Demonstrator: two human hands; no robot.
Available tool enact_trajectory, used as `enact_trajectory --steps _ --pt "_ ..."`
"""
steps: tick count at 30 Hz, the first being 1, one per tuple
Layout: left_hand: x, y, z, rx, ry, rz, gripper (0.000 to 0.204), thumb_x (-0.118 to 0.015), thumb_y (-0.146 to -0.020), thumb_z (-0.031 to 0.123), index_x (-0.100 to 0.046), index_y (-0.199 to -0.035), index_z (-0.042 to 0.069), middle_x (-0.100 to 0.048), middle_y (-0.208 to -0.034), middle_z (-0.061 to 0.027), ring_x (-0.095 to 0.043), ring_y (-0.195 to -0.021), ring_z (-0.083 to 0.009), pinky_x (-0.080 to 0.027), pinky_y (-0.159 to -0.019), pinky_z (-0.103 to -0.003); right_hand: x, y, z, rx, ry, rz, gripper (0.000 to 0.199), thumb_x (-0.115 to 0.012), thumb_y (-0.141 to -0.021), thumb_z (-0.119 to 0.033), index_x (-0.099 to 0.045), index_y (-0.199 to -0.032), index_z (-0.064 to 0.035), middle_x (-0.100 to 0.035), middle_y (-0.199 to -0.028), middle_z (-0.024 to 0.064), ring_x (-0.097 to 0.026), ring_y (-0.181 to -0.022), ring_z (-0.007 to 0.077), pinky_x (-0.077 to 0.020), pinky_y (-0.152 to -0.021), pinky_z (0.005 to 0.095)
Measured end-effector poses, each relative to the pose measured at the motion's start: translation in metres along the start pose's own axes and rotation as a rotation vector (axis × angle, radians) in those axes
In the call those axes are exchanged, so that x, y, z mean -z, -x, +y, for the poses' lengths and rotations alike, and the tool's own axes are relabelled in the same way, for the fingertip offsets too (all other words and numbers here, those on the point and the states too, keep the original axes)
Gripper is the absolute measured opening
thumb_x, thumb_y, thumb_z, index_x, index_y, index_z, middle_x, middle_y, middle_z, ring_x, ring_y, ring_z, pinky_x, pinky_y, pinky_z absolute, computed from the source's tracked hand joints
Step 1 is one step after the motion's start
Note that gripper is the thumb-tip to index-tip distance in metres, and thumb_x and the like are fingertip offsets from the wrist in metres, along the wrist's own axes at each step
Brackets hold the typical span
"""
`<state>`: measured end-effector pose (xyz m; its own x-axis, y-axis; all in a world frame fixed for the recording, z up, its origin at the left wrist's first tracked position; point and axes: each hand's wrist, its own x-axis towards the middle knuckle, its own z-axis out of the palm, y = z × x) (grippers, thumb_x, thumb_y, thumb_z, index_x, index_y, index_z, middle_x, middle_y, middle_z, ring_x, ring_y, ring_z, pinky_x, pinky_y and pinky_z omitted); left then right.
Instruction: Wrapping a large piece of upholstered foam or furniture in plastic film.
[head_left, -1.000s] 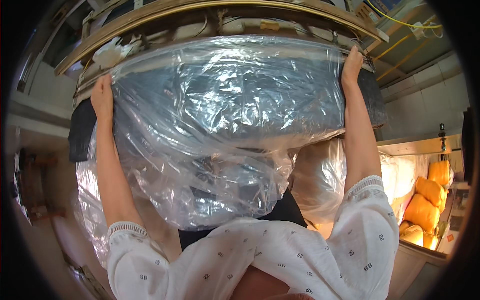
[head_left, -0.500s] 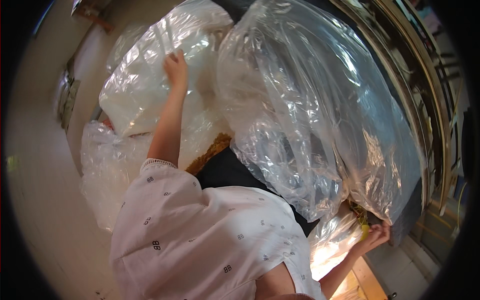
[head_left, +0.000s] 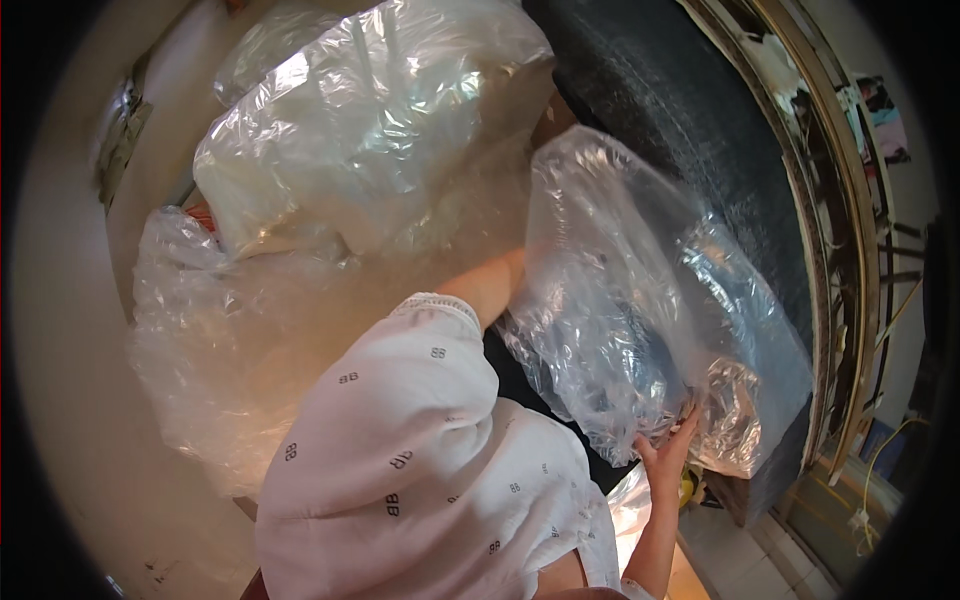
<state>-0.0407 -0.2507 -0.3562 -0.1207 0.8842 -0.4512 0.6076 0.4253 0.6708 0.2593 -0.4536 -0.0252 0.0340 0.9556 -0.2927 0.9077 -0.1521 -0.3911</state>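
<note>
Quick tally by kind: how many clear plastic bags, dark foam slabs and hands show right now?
Clear plastic bags: 3 (one over the slab, one upper, one lower left)
Dark foam slab: 1
Hands in view: 1, the right hand; the left is hidden behind plastic
Total: 5

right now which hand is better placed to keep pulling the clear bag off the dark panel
Right. The right hand already grips the clear plastic bag at its lower edge, against the dark panel. The left forearm runs under the plastic, and its hand is hidden.

Warm dim light, glare on plastic, fisheye-bent dark rim.
</note>
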Motion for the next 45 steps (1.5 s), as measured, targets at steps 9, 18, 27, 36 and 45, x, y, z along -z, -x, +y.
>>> enact_trajectory --steps 9,18,27,36,45 --pt "0.071 0.068 0.034 -0.227 0.569 -0.177 0.039 -0.058 -0.080 0.026 -0.057 -0.104 -0.003 -0.062 -0.096 -0.0178 -0.059 -0.090 -0.0304 -0.046 -0.081 -0.038 -0.003 -0.065 -0.044 0.177 0.192 0.050 0.103 -0.077 -0.058 -0.017 -0.015 -0.137 0.0018 -0.035 -0.128 0.0301 -0.036 -0.117 0.0446 -0.0329 -0.098 0.0457" --pt "0.116 0.194 0.111 -0.519 0.618 -0.371 0.039 -0.058 -0.080 0.025 -0.055 -0.108 -0.002 -0.061 -0.099 -0.0170 -0.059 -0.091 -0.0300 -0.046 -0.082 -0.037 -0.005 -0.086 -0.090 0.475 -0.060 -0.213 0.072 -0.068 -0.072 -0.016 -0.032 -0.133 -0.0038 -0.043 -0.128 0.0161 -0.044 -0.114 0.0322 -0.0366 -0.095 0.0399" --pt "0.206 0.238 0.119 -0.571 0.457 -0.209 0.040 -0.058 -0.081 0.024 -0.054 -0.112 -0.001 -0.060 -0.102 -0.0162 -0.058 -0.093 -0.0295 -0.045 -0.084 -0.037 0.041 -0.059 -0.191 0.863 -0.472 -0.450 0.054 -0.061 -0.079 -0.014 -0.041 -0.129 -0.0068 -0.046 -0.127 0.0096 -0.046 -0.114 0.0258 -0.0368 -0.095 0.0358" --pt "0.628 0.517 -0.151 0.223 -0.230 1.094 0.042 -0.057 -0.081 0.023 -0.052 -0.115 -0.001 -0.060 -0.105 -0.0153 -0.057 -0.095 -0.0291 -0.044 -0.085 -0.036 0.121 -0.118 -0.033 0.620 -0.297 0.352 0.035 -0.050 -0.090 -0.013 -0.050 -0.125 -0.0125 -0.051 -0.124 0.0075 -0.046 -0.118 0.0194 -0.0385 -0.099 0.0335" --pt "0.686 0.553 -0.198 0.360 -0.487 1.308 0.043 -0.057 -0.082 0.021 -0.051 -0.119 0.000 -0.059 -0.108 -0.0145 -0.057 -0.096 -0.0286 -0.044 -0.086 -0.035 0.126 -0.131 0.134 0.339 0.308 0.724 0.040 -0.043 -0.094 -0.036 -0.047 -0.129 -0.0172 -0.045 -0.133 0.0060 -0.037 -0.127 0.0212 -0.0301 -0.106 0.0386"
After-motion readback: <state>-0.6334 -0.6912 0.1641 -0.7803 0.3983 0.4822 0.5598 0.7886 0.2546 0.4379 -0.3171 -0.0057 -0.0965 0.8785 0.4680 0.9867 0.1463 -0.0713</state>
